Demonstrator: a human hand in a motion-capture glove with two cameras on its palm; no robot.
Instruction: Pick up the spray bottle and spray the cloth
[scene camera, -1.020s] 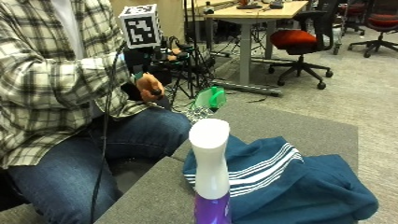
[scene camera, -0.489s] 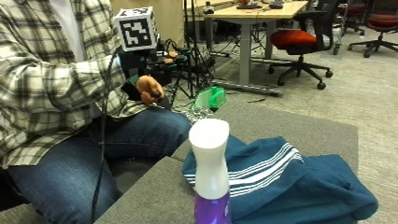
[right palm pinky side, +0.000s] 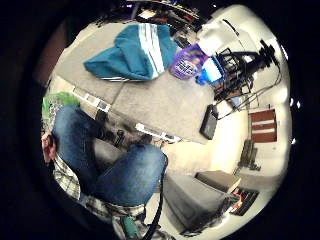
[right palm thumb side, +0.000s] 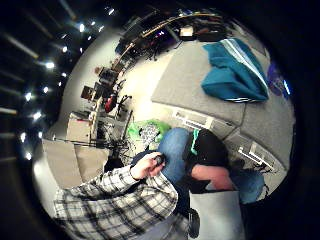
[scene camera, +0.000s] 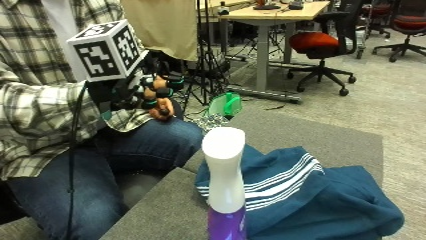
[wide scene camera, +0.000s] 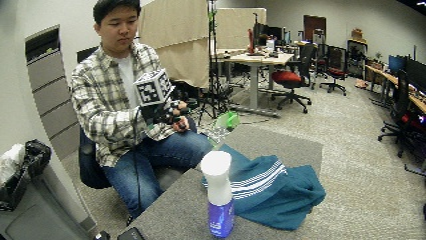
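Gloved right hand (scene camera: 143, 92) raised at upper left of the outside view, fingers loosely curled, grasping nothing. At bottom centre, upright spray bottle (scene camera: 225, 187): smooth white curved head, purple body. Beside it at lower right, rumpled teal cloth (scene camera: 313, 200) with white stripes, on felt-like grey table (scene camera: 153, 215).

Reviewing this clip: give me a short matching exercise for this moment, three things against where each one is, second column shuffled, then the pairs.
Things:
1. spray bottle
2. teal cloth
3. gloved right hand

Places:
A. raised above the person's lap, off the table, holding nothing
B. standing upright at the table's near edge
C. lying bunched on the table beside the bottle

Pairs: 1-B, 2-C, 3-A
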